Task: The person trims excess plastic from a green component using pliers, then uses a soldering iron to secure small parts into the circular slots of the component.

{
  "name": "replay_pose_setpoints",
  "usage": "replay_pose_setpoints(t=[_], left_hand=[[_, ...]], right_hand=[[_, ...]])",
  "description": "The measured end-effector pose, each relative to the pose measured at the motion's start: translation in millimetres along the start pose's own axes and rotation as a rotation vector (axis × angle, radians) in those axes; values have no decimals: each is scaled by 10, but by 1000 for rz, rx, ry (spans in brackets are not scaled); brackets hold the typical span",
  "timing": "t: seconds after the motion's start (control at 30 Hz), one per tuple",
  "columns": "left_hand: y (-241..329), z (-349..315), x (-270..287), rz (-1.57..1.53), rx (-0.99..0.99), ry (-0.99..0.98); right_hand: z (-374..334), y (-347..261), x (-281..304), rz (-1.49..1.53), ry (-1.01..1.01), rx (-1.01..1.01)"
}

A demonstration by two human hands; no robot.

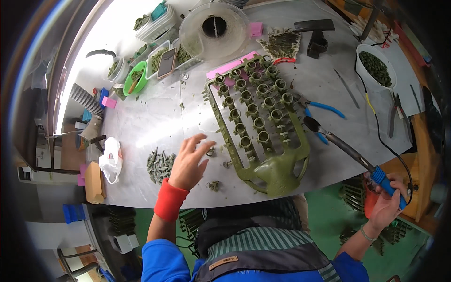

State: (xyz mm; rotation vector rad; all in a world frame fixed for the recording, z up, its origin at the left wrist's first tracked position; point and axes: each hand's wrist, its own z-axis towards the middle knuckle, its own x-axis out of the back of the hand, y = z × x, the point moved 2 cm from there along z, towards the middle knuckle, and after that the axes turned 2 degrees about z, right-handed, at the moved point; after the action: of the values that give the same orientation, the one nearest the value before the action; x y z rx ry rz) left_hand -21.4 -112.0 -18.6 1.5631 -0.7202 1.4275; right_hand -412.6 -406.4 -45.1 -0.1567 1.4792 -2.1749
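The worktop point(141, 113) is bare metal with green crumbs scattered over it. The left hand point(190, 157) is over its near side, fingers spread and loosely curled, with nothing visible in its grasp. Just beside its fingertips lies a small green ring piece point(211, 152); contact cannot be confirmed. The right hand point(389, 203) is closed around the blue handle of a corded tool point(350, 150).

The green frame point(277, 176), carrying rows of upright rings, lies between the hands. The tool's dark tip is near its right edge. Should the tip be hot, which cannot be told, a careless sweep could mark the frame or loosen a ring.

Farther out, the blue-handled pliers point(331, 108) lie close to that tip, and could be knocked into the rings. The cable point(377, 127) runs past a white bowl point(360, 73) of green pieces; a pull could drag or tip it. The phone point(167, 63) leans on the containers and might slide if bumped.
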Motion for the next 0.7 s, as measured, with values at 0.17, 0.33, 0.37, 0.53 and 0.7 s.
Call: replay_pose_setpoints(t=[0.17, 0.33, 0.37, 0.53, 0.7], left_hand=[[-277, -48, -225, 97, -196, -82], [-402, -48, -108, -622, 293, 166], [-306, 3, -5, -745, 400, 131], [295, 312, 245, -905, 134, 127], [1030, 714, 317, -765, -114, 8]], right_hand=[[-27, -76, -26, -12, 25, 9], [-57, -131, 3, -36, 47, 28], [-72, -168, -2, -59, 60, 36], [18, -175, -243, 5, 20, 33], [42, -152, -273, -26, -17, 85]])
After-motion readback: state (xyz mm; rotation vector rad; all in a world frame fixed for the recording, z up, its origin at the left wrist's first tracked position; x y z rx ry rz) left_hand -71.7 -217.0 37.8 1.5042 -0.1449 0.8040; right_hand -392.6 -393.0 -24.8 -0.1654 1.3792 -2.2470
